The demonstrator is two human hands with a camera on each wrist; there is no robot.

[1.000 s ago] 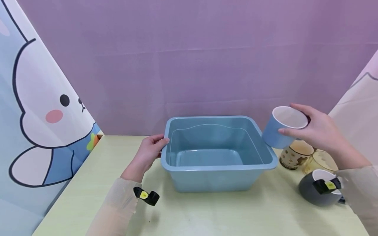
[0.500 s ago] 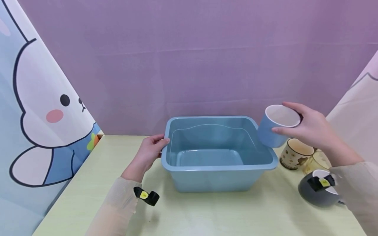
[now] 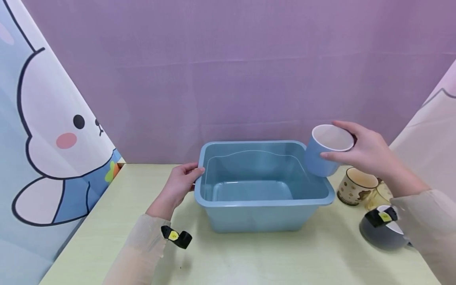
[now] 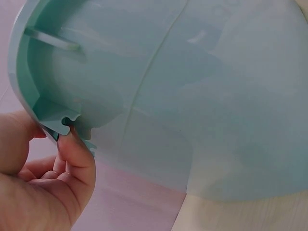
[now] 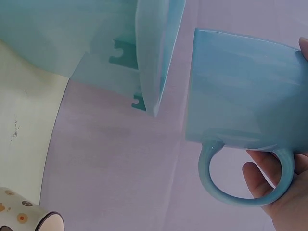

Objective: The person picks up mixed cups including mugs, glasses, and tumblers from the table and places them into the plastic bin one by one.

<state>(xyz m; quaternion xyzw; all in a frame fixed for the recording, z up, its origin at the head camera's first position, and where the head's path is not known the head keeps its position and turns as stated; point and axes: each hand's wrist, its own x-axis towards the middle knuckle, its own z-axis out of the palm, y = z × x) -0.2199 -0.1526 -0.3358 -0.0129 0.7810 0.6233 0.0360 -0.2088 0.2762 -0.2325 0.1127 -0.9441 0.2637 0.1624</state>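
Note:
A blue plastic basin (image 3: pixel 263 215) stands on the table. My left hand (image 3: pixel 179 186) pinches its left rim, thumb on top and fingers curled beneath the edge, as the left wrist view of the hand (image 4: pixel 53 178) confirms. At the basin's right rim my right hand (image 3: pixel 370 152) grips a light blue mug (image 3: pixel 320 158) with a white inside, near its top. The mug is raised and slightly tilted, its base by the right rim. In the right wrist view the mug's (image 5: pixel 245 91) ring handle shows, with fingertips behind it.
Right of the basin stand a cream patterned mug (image 3: pixel 357 186), a yellowish glass cup (image 3: pixel 379 198) and a dark grey mug (image 3: pixel 381 233), the latter two partly behind the right sleeve. A purple curtain (image 3: pixel 213 79) hangs behind the table (image 3: pixel 249 261).
My right hand has carried the light blue mug leftward, from beyond the basin's right rim to above it. The left hand and the basin stay in place.

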